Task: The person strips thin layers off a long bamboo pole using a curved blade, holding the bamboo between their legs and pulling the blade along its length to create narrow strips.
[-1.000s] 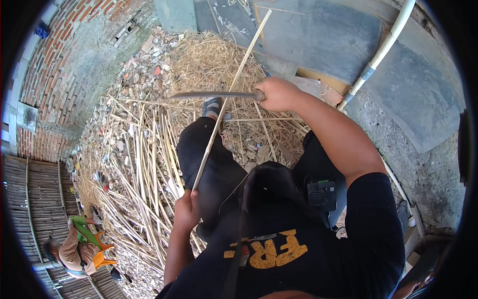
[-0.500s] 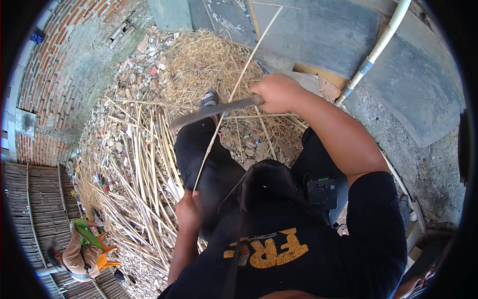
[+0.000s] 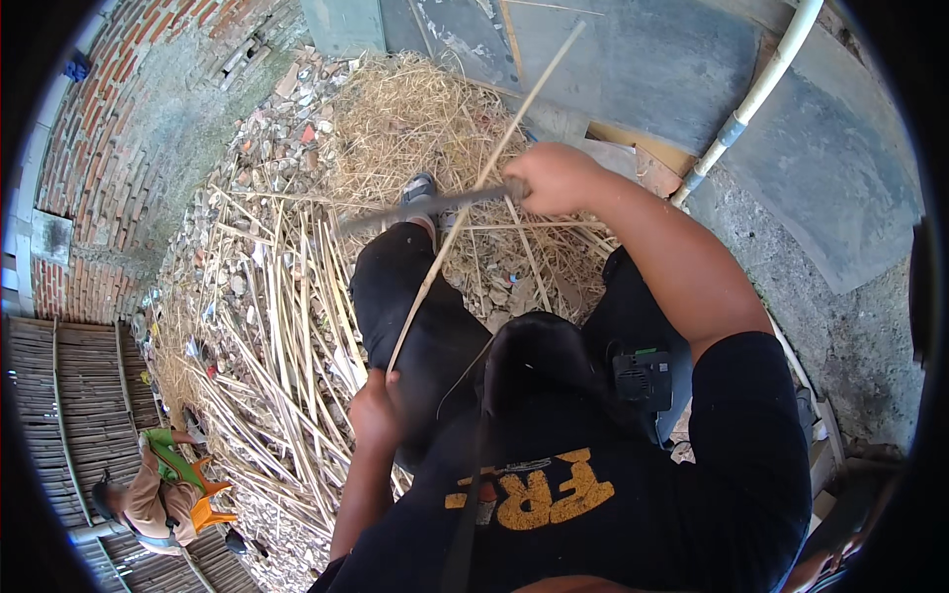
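Observation:
My left hand [image 3: 376,410] is closed round the lower end of a long, thin pale bamboo strip [image 3: 435,265], beside my left thigh. The strip slants up and to the right, past my right hand. My right hand [image 3: 556,178] grips the handle of a machete [image 3: 405,210], whose dark blade points left and is smeared by motion. Blade and strip cross over my shoe; whether they touch I cannot tell.
Many pale strips [image 3: 287,385] lie on stony ground at the left. A heap of shavings [image 3: 415,119] lies ahead, before grey panels [image 3: 643,69]. A pale pipe [image 3: 761,94] leans at the right. Another person [image 3: 158,504] sits on an orange chair at the lower left.
The bamboo strip's upper end has shifted slightly right. The machete blade now crosses it a little nearer the handle, and its tip sits slightly higher. My left hand stays in nearly the same place.

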### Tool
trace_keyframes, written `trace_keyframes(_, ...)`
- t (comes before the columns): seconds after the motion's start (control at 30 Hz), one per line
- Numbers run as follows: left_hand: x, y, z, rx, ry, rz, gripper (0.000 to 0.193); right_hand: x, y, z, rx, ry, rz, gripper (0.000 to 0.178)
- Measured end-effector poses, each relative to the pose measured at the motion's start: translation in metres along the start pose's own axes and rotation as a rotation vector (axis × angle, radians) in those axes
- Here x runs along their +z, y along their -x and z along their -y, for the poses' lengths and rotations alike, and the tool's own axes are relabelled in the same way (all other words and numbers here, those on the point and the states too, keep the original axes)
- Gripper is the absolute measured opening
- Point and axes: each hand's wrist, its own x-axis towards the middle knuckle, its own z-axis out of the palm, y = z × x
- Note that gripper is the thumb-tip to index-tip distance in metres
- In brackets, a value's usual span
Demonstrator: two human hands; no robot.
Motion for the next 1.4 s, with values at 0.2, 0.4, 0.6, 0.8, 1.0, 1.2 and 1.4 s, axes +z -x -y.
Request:
trace_keyframes(0.2, 0.001, 0.003, 0.003, -0.015, 0.003, -0.018, 0.030, 0.000, -0.006, -0.038, 0.175, -0.224, -0.212, 0.017)
trace_keyframes(0.4, 0.001, 0.002, 0.003, 0.004, 0.047, -0.010, 0.029, 0.000, 0.002, -0.002, -0.058, 0.063, -0.079, 0.023)
trace_keyframes(0.6, -0.002, 0.002, 0.000, 0.026, 0.079, -0.033, 0.029, 0.003, -0.007, -0.073, 0.237, -0.216, -0.234, 0.033)
trace_keyframes(0.8, -0.008, -0.001, 0.005, 0.020, 0.128, 0.073, 0.029, 0.000, 0.003, -0.015, 0.057, -0.052, -0.108, 0.026)
trace_keyframes(1.0, -0.008, -0.003, 0.000, 0.027, 0.142, 0.039, 0.033, 0.003, -0.005, -0.039, 0.025, -0.204, -0.100, 0.019)
trace_keyframes(1.2, -0.007, -0.005, 0.002, 0.029, 0.155, 0.059, 0.033, -0.001, 0.004, -0.022, 0.096, -0.084, -0.194, 0.017)
trace_keyframes(1.4, -0.011, -0.005, 0.004, 0.047, 0.220, 0.080, 0.034, 0.001, 0.008, 0.010, -0.111, 0.153, -0.098, 0.013)
